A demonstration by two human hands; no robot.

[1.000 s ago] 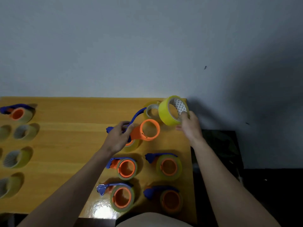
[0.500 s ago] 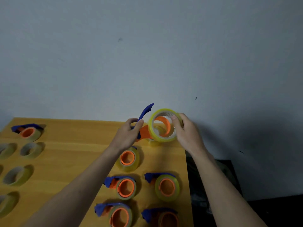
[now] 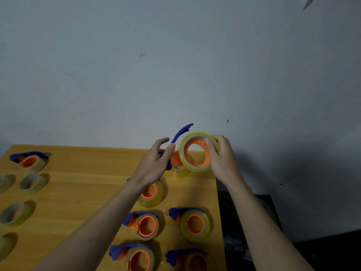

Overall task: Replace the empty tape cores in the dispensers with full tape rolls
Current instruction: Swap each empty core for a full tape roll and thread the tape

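Yellow tape roll (image 3: pixel 197 151) held up over the far right corner of the wooden table (image 3: pixel 78 184), seated around the orange hub of a dispenser (image 3: pixel 176 153), blue handle pointing up and away toward the wall. Gripped by right hand (image 3: pixel 220 159), thumb pressed on the roll's front face, fingers curled over its far rim. Pinched at the dispenser's blue handle by left hand (image 3: pixel 154 165), thumb against the handle, index finger raised and slightly spread from the rest. Directly beneath, on the table's far right corner, a loose clear roll (image 3: pixel 180 172). Nearer along the right edge, five loaded dispensers (image 3: pixel 147 225) in two rows, orange hubs facing up. Along the left edge, one more dispenser (image 3: pixel 29 161) at the far end, then several loose rolls (image 3: pixel 32 182) standing on their sides
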